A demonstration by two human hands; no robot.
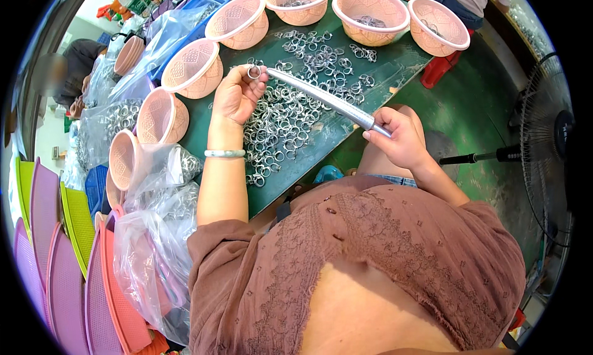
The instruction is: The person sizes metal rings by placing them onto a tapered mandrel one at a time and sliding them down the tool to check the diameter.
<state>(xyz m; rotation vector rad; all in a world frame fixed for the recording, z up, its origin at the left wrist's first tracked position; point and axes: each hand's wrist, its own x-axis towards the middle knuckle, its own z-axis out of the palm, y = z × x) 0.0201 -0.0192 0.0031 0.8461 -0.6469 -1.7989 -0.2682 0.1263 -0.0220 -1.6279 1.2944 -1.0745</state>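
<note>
silver-grey metal tapers away from the right hand (398, 134), whose grip is closed round the thick end of the rod (333, 102) near two o'clock; the left hand (236, 99), at eleven, has its grip pinched on one ring (249, 75), just beside the rod's thin tip. to do this well, i'd hold the rod steady, bring the ring square to the tip and let it slide lightly, unforced, so it doesn't tilt; whether ring and tip touch, i cannot tell. the table (201, 112) is dark green, with a heap of loose rings (278, 126) at twelve and pale pink baskets (208, 86) arcing from nine round to one. stacked coloured baskets (65, 293) stand at eight, a black fan (550, 139) at three, over a green floor (488, 96)
</note>
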